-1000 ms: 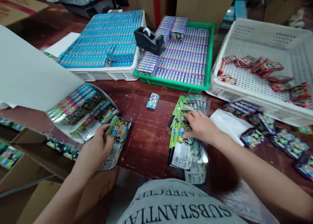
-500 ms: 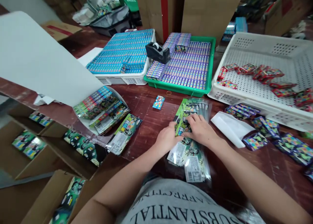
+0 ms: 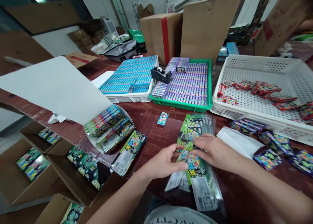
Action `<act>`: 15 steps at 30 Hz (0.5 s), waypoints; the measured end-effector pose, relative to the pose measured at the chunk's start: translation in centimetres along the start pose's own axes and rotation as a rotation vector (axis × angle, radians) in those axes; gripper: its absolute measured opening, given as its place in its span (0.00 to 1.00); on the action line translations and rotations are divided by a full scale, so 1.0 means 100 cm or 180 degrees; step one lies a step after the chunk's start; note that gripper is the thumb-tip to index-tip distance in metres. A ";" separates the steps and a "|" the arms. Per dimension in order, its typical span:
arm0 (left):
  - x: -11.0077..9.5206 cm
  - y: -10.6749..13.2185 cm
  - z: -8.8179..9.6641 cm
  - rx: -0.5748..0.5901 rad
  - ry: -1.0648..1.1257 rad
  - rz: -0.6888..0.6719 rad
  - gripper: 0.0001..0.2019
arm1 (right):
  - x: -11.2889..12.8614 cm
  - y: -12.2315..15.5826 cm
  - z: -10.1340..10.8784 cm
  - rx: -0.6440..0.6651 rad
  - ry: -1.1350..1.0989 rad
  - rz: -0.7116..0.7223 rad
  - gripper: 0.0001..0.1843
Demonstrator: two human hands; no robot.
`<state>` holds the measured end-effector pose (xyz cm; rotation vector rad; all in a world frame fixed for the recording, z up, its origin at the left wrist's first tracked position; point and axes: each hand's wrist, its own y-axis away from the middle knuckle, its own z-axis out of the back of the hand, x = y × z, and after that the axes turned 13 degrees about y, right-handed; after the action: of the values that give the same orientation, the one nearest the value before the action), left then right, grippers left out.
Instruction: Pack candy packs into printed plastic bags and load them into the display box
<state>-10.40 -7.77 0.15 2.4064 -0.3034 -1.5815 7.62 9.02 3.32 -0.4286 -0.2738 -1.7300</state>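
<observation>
My left hand (image 3: 164, 162) and my right hand (image 3: 215, 151) both grip a green printed packet (image 3: 195, 168) lifted off the fanned pile of like packets (image 3: 198, 128) on the dark red table (image 3: 151, 119). The left fingers pinch the packet's left edge; the right hand closes over its top right. Another green packet (image 3: 129, 151) lies flat to the left, by a white curved holder of packets (image 3: 109, 128).
At the back stand a white tray of blue boxes (image 3: 129, 76), a green tray of purple boxes (image 3: 188, 80) with a black tape dispenser (image 3: 161, 75), and a white perforated basket (image 3: 266, 87) with red packs. Small colourful packs (image 3: 269, 152) lie right. Open cartons (image 3: 36, 159) sit left.
My left hand let go of the packet at the left, crossed to the pile, and with the right hand lifted one packet towards me. The camera tilted up.
</observation>
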 end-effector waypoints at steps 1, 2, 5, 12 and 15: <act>-0.002 0.001 0.001 0.0097 0.0070 0.0195 0.31 | 0.001 -0.001 0.008 0.0138 -0.0077 0.0186 0.10; -0.003 0.002 0.003 0.0122 0.0092 0.0309 0.33 | 0.002 -0.003 0.015 0.0240 -0.0148 0.0335 0.10; -0.003 -0.001 0.008 -0.0385 0.0025 0.0090 0.24 | 0.003 -0.009 0.023 0.0047 -0.0279 0.0135 0.11; 0.011 -0.028 0.016 -0.1744 0.0152 -0.0806 0.19 | 0.024 -0.038 -0.063 -0.0944 -0.1360 -0.1630 0.21; 0.024 -0.034 0.012 -0.2169 -0.0235 -0.1142 0.23 | 0.036 -0.040 -0.091 -0.1181 -0.1000 -0.1874 0.18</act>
<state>-10.49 -5.33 -3.47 1.9264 0.5972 -1.5685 1.87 2.85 -3.17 -0.9691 -0.3252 -2.2995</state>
